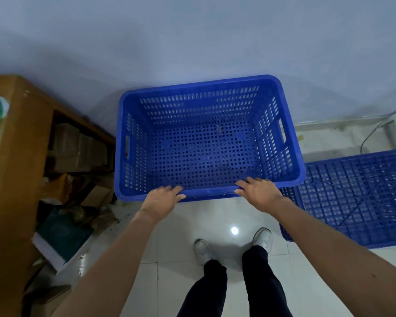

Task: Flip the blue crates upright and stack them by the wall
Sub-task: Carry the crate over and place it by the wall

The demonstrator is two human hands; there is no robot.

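A blue perforated crate (201,143) stands upright with its open top facing me, its far side close to the pale wall (192,42). My left hand (162,196) grips the near rim toward its left end. My right hand (258,193) grips the same rim toward its right end. A second blue crate (357,197) lies upside down on the floor to the right, its ribbed bottom facing up; the upright crate overlaps its left corner.
A wooden shelf unit (16,156) with cardboard boxes and clutter stands at the left. White tiled floor (215,220) lies below, with my two feet in white shoes. A cable (373,131) runs along the floor at the far right.
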